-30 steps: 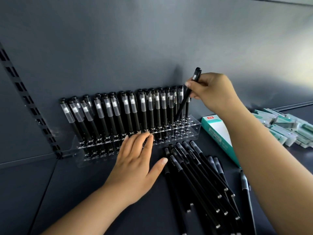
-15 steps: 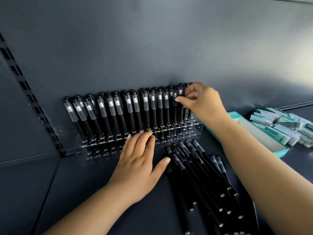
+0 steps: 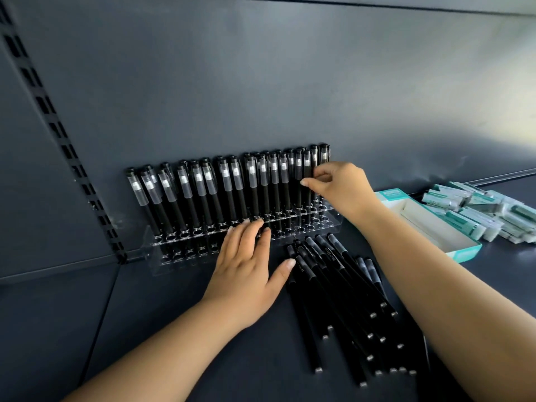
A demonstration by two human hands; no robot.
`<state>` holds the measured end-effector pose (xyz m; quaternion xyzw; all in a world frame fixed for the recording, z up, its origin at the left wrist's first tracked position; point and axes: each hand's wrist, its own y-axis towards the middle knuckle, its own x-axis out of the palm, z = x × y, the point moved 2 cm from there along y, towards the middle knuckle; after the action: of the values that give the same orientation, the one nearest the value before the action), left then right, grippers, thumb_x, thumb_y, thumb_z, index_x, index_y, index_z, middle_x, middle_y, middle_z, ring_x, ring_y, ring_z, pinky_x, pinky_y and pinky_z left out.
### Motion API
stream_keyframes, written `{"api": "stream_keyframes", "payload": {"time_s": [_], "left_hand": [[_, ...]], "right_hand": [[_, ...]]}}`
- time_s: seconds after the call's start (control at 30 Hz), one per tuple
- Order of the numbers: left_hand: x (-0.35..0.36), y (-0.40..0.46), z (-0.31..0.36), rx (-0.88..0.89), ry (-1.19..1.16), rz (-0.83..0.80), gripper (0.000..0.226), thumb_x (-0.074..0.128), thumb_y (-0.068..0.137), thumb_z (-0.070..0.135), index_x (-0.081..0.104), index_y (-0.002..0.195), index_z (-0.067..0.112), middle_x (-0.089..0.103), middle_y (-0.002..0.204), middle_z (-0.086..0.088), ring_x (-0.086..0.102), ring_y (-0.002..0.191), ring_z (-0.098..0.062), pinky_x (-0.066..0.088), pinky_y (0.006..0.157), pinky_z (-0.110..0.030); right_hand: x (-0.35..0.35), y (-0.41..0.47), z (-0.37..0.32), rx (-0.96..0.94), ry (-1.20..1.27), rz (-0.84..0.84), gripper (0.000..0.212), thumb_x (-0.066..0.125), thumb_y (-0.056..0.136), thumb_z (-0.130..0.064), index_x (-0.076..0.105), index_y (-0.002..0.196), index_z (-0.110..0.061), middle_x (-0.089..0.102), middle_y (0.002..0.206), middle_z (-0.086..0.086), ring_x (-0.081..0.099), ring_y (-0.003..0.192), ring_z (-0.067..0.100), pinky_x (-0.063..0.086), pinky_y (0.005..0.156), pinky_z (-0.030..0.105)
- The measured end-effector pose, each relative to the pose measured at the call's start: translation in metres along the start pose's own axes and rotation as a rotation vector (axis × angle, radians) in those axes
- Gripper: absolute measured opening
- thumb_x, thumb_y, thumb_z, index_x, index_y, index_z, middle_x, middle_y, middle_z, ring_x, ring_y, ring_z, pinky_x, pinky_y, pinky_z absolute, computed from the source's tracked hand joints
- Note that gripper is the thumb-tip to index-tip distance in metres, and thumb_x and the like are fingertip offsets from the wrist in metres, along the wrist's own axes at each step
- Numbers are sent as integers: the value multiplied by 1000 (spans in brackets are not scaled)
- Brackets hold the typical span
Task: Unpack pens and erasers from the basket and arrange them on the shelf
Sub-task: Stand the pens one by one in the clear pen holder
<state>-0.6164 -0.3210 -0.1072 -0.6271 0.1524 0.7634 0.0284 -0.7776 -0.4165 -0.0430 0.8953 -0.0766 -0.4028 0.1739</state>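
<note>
The right grip (image 3: 336, 184) has its fingers curled round the upright pens (image 3: 307, 175) at the right end of the rack (image 3: 327, 220), thumb and fingertips pinching a barrel. The left grip (image 3: 246, 271) lies flat and spread, fingers straight, tips resting on the rack's front edge, thumb touching the loose pens (image 3: 342, 300) heaped on the shelf (image 3: 145, 329) just in front of the rack. The rack stands against the back wall, its back rows filled with black pens. Right of it sits an open teal box (image 3: 435, 227), with packed erasers (image 3: 478, 210) piled beyond.
</note>
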Motion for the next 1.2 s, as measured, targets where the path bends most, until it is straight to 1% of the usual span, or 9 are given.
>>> {"api": "stream_keyframes", "payload": {"time_s": [0.1,0.23,0.43,0.67,0.83,0.93,1.07,1.13,1.2], "left_hand": [[0,-5,6,-89,-161,32,64,23,93,52,18,145,15,2,151,5,-6,139,-10,0,113,-27],[5,-9,17,-287,-305,-93,63,32,88,61,40,133,18,27,140,4,17,134,-15,18,107,-30],[6,-6,33,-401,-105,-286,97,28,72,82,37,138,11,24,143,-3,20,132,-24,22,106,-35],[-10,2,39,-407,-128,-481,92,48,75,72,31,141,10,16,152,-13,19,137,-31,25,110,-40],[-7,0,32,-399,-100,-397,71,58,79,58,46,128,8,43,138,-13,42,124,-29,36,99,-32],[-6,-1,27,-455,-247,-330,59,62,80,51,55,111,1,55,123,-17,52,111,-30,42,84,-32],[-12,-6,20,-511,-421,-243,42,67,79,41,54,73,2,57,88,-23,53,72,-24,27,53,-28],[-17,-12,15,-531,-576,-184,38,67,80,38,50,65,8,55,73,-9,47,67,-16,31,57,-26],[-22,-18,13,-530,-864,-123,26,68,81,33,58,71,11,60,80,-1,55,77,-15,42,68,-26]], "right_hand": [[-4,-14,0,-10,56,28,33,64,84,-27,61,113,-11,66,106,3,60,95,15,39,76,16],[-16,-40,6,-50,118,62,31,67,82,-24,62,111,-12,59,97,0,53,85,9,38,78,14],[-9,-81,27,-47,88,-132,25,67,81,-27,66,101,-12,61,91,-3,55,83,8,44,83,22],[0,-88,29,-102,31,-203,27,65,83,-30,66,102,-11,59,92,-2,54,87,10,37,74,18],[1,-87,33,-199,-72,-290,34,66,82,-31,66,107,-9,62,110,8,54,105,19,37,87,22],[1,-85,35,-184,-51,-302,33,65,82,-34,67,107,-12,62,112,8,55,104,18,38,86,23],[-3,-84,37,-190,-31,-310,28,63,83,-33,69,100,-12,65,104,8,57,94,18,40,81,25],[-4,-84,35,-203,-28,-302,26,63,84,-33,70,96,-11,65,98,9,55,86,17,40,77,26],[-7,-86,29,-201,43,-272,25,62,84,-33,70,93,-11,64,94,5,55,83,13,39,74,21]]}}
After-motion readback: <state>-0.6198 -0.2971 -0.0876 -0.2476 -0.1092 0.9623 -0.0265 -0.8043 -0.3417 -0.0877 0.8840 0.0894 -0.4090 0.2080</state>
